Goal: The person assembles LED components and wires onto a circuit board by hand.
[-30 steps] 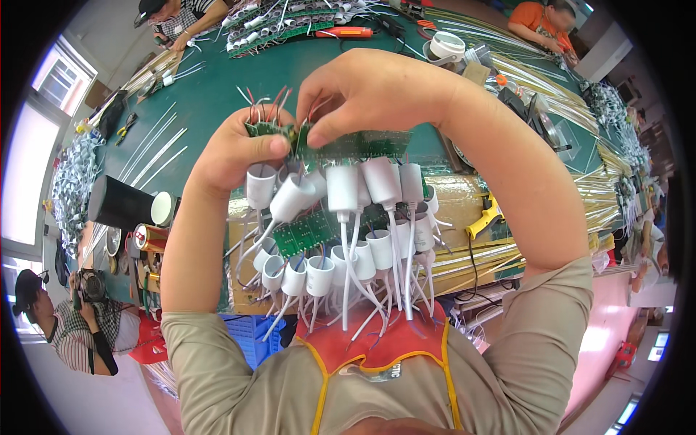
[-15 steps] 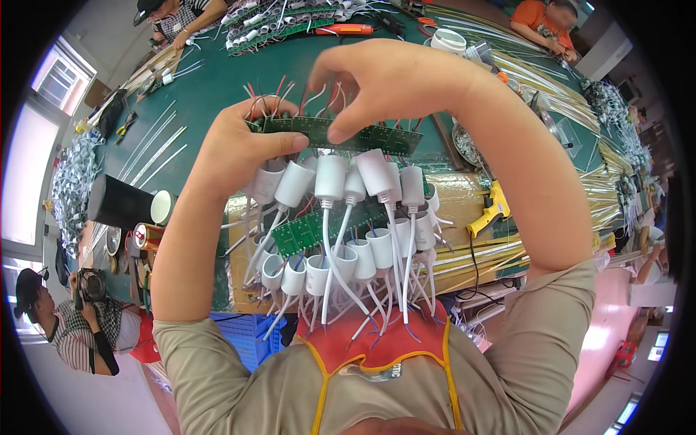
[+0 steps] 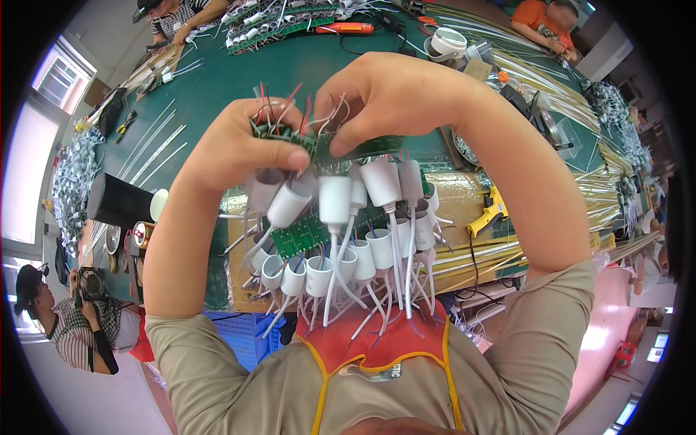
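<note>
My left hand (image 3: 243,141) pinches the left part of a green circuit board strip (image 3: 324,154), thumb in front and fingers behind. My right hand (image 3: 388,94) grips the strip just right of there, its thumb on the board's face. Between the hands the strip is angled; whether it is bent or parted I cannot tell. Red and white wires (image 3: 296,93) stand up from its top. Below hang several white cylindrical sockets (image 3: 334,199) with white cables. A second green circuit board (image 3: 299,238) lies lower, amid another row of white sockets (image 3: 317,275).
Cardboard (image 3: 464,190) lies under the sockets, with a yellow glue gun (image 3: 493,212) at its right. A black cylinder (image 3: 119,206) stands left, pliers (image 3: 126,125) beyond it. At the back are a white tub (image 3: 446,45) and piled boards (image 3: 275,25). Other people sit around the table.
The strip was straight between my hands; now its left part is tilted and the right part blurred. My left hand has turned and lowered slightly; my right hand has closed onto the strip.
</note>
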The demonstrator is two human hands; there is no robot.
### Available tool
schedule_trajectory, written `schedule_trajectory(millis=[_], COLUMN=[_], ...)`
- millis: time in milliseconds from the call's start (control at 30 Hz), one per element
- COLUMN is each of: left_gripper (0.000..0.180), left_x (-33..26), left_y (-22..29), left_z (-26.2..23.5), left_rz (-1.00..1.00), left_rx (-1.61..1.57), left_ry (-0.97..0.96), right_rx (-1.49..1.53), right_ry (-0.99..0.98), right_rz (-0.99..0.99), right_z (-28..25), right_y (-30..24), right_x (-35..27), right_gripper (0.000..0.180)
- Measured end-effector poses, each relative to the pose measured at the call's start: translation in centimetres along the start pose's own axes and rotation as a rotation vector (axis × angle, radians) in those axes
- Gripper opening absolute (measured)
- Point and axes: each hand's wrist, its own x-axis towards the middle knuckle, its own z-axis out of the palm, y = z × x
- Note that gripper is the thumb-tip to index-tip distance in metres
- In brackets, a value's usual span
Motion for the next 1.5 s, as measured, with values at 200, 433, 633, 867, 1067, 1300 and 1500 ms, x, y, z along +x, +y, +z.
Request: schedule_trajectory(millis=[200,433,633,867,1067,1300,1500], left_gripper=[0.028,0.03,0.027,0.027,0.065,0.041,0.036], left_x=[1.7,9.7,20.2,26.4,24.1,9.5,2.0], left_y=[1.7,1.9,-6.4,-15.3,-14.2,-1.8,-0.9], left_z=[-5.6,-11.5,-7.4,-1.6,-4.2,-4.1,0.4], left_rz=[0.259,0.239,0.198,0.076,0.377,0.184,0.143], left_rx=[-0.003,0.894,1.602,1.179,0.69,0.004,0.293], left_ry=[-0.121,0.315,0.128,0.113,0.094,-0.409,-0.004], right_rx=[0.101,0.063,0.066,0.058,0.015,-0.14,-0.152], right_ry=[0.009,0.061,0.018,0.106,0.189,0.281,0.223], right_rz=[0.054,0.14,0.128,0.107,0.008,0.041,0.056], right_z=[0.0,0.0,0.1,0.3,0.6,0.4,0.7], right_y=[0.6,1.1,0.9,0.2,0.9,2.2,0.1], right_x=[-0.8,-1.2,-1.1,-1.9,-1.4,-0.7,-0.1], right_gripper=[0.037,0.036,0.033,0.03,0.031,0.033,0.041])
